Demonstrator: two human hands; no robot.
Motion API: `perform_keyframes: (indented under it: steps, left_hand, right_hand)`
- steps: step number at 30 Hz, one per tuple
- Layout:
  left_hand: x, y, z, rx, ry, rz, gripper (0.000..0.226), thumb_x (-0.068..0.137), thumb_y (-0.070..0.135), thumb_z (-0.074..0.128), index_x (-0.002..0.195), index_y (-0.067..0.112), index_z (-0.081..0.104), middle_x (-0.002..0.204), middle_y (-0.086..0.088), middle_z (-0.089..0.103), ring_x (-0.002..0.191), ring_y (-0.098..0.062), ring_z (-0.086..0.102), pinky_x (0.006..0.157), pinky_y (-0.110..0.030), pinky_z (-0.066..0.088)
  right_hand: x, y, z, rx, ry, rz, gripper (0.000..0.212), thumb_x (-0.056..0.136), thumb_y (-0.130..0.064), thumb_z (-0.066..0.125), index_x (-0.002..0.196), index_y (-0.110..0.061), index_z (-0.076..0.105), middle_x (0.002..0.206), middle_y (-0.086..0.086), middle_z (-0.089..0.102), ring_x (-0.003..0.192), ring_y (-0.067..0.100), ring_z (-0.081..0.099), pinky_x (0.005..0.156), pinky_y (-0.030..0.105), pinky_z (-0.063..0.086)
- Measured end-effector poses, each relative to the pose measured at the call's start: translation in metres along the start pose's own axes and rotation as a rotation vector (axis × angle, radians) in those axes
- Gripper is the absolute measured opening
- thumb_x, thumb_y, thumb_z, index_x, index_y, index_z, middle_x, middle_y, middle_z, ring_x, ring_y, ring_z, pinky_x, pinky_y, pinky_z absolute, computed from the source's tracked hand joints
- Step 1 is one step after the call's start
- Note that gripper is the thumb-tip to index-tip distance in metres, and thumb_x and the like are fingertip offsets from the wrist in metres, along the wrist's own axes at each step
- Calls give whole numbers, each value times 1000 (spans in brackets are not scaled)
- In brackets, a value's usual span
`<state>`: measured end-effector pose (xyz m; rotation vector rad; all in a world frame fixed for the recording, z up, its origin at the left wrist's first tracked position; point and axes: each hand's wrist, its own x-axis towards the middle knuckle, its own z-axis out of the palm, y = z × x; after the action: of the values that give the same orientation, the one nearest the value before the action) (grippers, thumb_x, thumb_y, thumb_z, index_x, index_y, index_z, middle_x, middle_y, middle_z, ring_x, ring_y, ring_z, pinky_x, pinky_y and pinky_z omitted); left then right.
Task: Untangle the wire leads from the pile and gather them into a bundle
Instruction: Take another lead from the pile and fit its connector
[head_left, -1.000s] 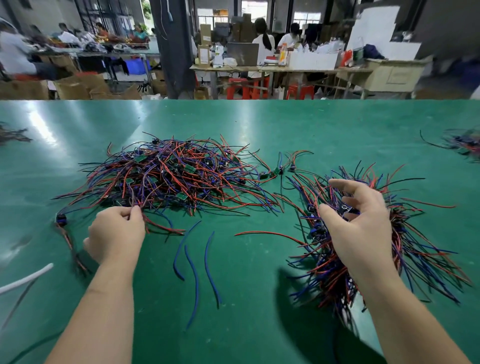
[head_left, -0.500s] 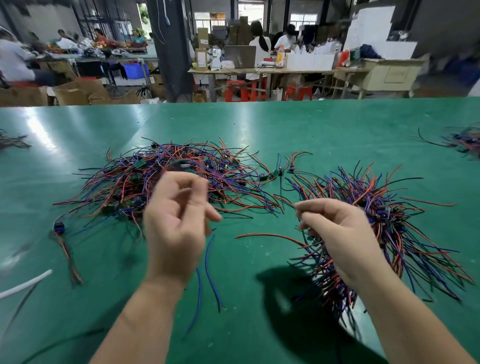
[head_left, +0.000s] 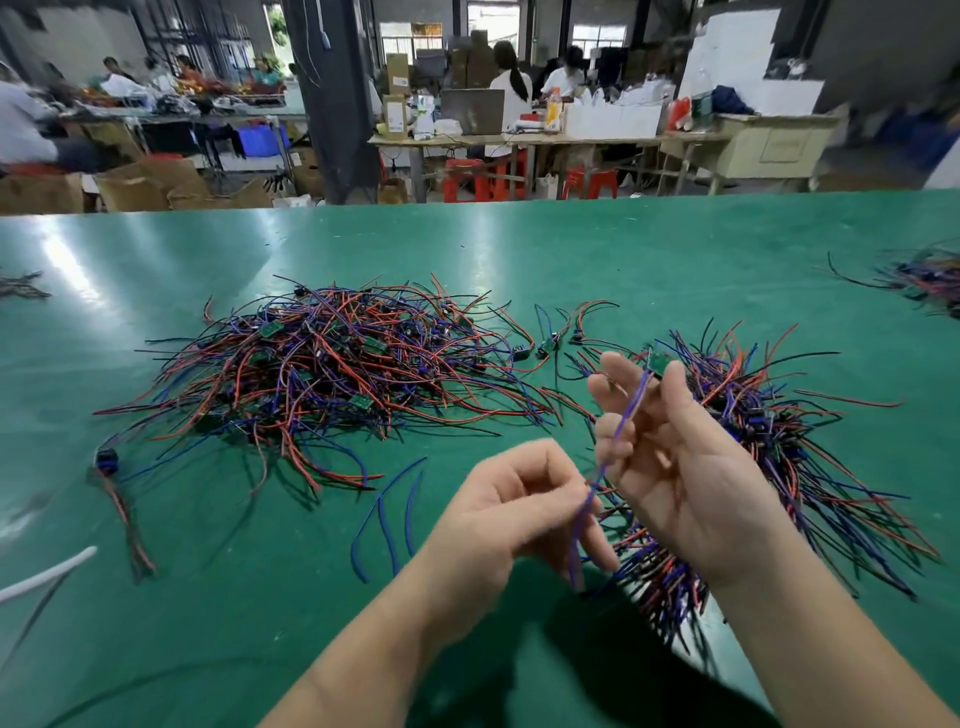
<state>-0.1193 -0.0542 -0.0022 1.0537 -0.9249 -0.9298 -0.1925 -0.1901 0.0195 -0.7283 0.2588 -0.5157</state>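
While the left hand (head_left: 519, 514) pinches a purple lead (head_left: 630, 410) low and the half-curled right hand (head_left: 691, 478) holds its top, the transfer step appears underway: next, lay it into the bundle (head_left: 789, 467) at right, clear of the centre-left pile (head_left: 332, 374).

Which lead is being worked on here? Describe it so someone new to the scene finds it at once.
On the green table, look nearest the camera, where both hands meet. One purple lead runs between them, from the left hand up to the right hand. Unlike every lead in the pile and bundle, it is lifted, with a small green board at its top.
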Motion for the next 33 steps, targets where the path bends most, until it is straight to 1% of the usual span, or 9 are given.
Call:
perform_keyframes:
  steps: [2,4,8,12,15,21,25,28,33]
  left_hand:
    - [1,2,-1,155,-18,-62,14,74,26,59,63,20,64,66,-5,70,52,-18,58,55,-24,50]
    - [6,3,-2,291,180,-109,24,81,28,55,64,15,65,65,-2,70,51,-16,59,58,-28,50]
    - [10,5,-7,110,536,-8,36,75,46,55,81,13,69,73,-4,72,57,-14,62,50,-25,49]
    - [6,3,-12,236,584,76,26,62,33,86,77,16,74,75,-4,74,63,-11,66,53,-22,51]
    - [7,-2,-14,286,603,17,22,62,16,86,80,13,73,71,-4,73,60,-9,64,57,-22,53]
    - [9,6,-15,-92,530,-67,6,66,11,75,71,12,76,69,-5,72,55,-9,64,53,-18,52]
    - [8,11,-15,-262,409,-168,24,63,17,70,84,7,75,70,-5,70,58,-9,66,53,-18,51]
    - [7,13,-11,-340,369,-273,15,62,20,69,72,11,76,66,-2,68,56,-8,65,50,-17,52]
    - [6,11,-9,-335,339,-319,15,57,28,74,65,15,76,65,0,62,54,-7,63,51,-17,53]
  right_hand:
    - [-2,0,0,33,-40,4,37,80,-38,50,74,-15,77,68,2,64,43,5,45,42,15,40]
    - [-5,0,-2,-75,-107,-11,33,82,-34,51,68,-15,74,60,2,58,40,5,45,40,15,39]
    - [-12,10,-6,-756,-208,-155,28,84,-35,64,66,-14,70,53,3,58,36,13,47,36,16,34]
    - [-7,28,-14,-1387,-241,-362,37,87,-32,61,56,-14,52,45,1,43,36,7,38,40,25,33]
    - [-4,27,-17,-1611,-333,-517,43,86,-28,60,51,-26,36,46,-3,29,45,8,28,44,17,23]
    - [-9,23,-13,-1248,-219,-308,53,79,-55,58,57,-7,56,44,3,45,38,7,40,40,23,29]
    - [-9,23,-6,-956,-187,-193,37,85,-53,58,71,-19,68,50,2,54,38,13,44,41,19,31]
    - [-6,26,-6,-641,-140,-133,31,72,-34,65,93,-15,75,67,-2,61,49,7,43,47,14,36]
    - [-3,23,-5,-542,-47,-139,21,53,-29,74,65,-11,75,58,3,59,49,9,43,48,16,36]
